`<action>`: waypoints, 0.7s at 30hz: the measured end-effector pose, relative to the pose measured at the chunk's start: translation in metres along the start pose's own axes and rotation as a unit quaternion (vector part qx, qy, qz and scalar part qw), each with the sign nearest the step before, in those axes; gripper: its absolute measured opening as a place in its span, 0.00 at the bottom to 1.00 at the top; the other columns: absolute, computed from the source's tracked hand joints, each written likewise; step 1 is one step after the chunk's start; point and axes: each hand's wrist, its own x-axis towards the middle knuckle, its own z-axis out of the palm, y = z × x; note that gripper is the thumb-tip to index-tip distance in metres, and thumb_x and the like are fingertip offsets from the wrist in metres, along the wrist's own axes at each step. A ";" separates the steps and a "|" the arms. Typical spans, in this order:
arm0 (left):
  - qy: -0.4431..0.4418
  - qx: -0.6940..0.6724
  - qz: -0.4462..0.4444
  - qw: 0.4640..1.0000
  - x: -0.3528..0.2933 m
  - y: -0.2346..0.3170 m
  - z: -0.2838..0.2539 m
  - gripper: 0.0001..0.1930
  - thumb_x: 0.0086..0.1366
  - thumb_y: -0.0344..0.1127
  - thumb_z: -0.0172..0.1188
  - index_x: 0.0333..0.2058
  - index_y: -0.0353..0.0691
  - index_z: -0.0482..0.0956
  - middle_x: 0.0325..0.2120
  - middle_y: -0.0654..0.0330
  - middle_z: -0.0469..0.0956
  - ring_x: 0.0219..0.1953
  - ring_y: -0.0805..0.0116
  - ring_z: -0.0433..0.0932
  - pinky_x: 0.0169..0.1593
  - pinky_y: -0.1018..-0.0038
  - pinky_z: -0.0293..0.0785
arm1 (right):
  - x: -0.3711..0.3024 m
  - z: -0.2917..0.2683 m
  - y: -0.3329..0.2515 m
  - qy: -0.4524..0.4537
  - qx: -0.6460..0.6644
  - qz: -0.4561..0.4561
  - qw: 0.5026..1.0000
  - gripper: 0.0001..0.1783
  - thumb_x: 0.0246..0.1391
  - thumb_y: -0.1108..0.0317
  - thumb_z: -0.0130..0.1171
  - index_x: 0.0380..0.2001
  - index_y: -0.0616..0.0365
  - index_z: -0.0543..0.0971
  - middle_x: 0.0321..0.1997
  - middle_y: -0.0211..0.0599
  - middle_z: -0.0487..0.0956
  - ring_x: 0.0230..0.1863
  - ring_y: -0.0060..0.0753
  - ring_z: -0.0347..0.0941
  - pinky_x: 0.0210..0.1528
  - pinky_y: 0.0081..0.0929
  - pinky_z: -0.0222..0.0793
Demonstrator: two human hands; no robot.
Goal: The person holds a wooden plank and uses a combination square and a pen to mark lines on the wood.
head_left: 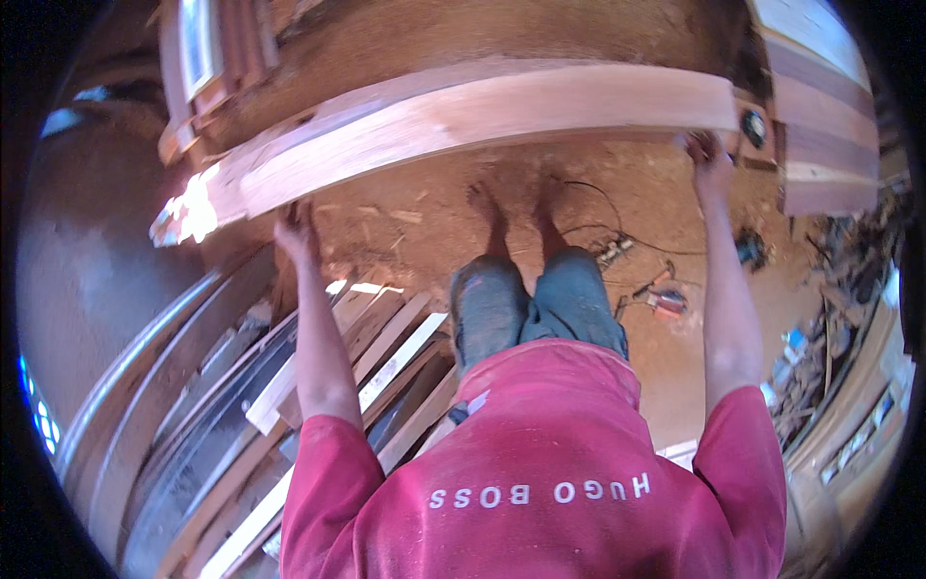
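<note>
Two hands were positioned at one long plank point(502, 106), which extended from left to right across the far side of the work area, beyond the person's bare feet point(487, 205). Left hand point(297, 232): placed at the near edge, close to the left end; the fingertips passed out of sight under the wood, so how tightly they closed could not be told. Right hand point(709, 164): fingers curled narrow at the near edge, just beside the right end, apparently gripping the plank. A second board point(227, 193) was visible along the far side of the plank and past its left end; whether the two touched could not be determined. Progress, as judged from this position: the plank had been taken up at both ends and brought roughly parallel to the second board. Alignment appeared incomplete, since the left ends did not meet flush. Final placement and release of both hands therefore appeared to remain; any further operation could not be established. A red tool point(668, 305) and a cable point(617, 217) lay on the floor point(415, 217), clear of both hands. Additional timber point(386, 333) was stacked at near left.
</note>
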 end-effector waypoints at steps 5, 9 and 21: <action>-0.008 0.052 -0.029 0.998 0.003 0.003 -0.011 0.14 0.60 0.29 0.71 0.44 0.30 0.82 0.39 0.55 0.84 0.43 0.72 0.80 0.47 0.75 0.76 | -0.002 0.000 0.002 -0.021 0.005 0.027 0.999 0.21 0.65 0.66 0.60 0.55 0.71 0.76 0.49 0.44 0.83 0.46 0.26 0.80 0.46 0.27 0.79; 0.032 0.033 0.046 0.998 -0.001 0.011 -0.003 0.13 0.61 0.32 0.71 0.41 0.30 0.82 0.41 0.56 0.84 0.41 0.70 0.81 0.47 0.76 0.75 | 0.000 -0.004 -0.005 -0.020 0.027 0.051 0.998 0.21 0.66 0.64 0.60 0.54 0.71 0.77 0.49 0.46 0.83 0.46 0.27 0.80 0.45 0.27 0.80; 0.060 0.130 0.122 0.982 0.003 0.012 -0.017 0.13 0.55 0.33 0.74 0.36 0.33 0.85 0.39 0.48 0.82 0.40 0.51 0.82 0.42 0.65 0.77 | 0.012 -0.011 0.005 -0.030 -0.083 -0.013 0.996 0.22 0.64 0.62 0.61 0.51 0.73 0.79 0.46 0.48 0.84 0.44 0.34 0.80 0.46 0.29 0.77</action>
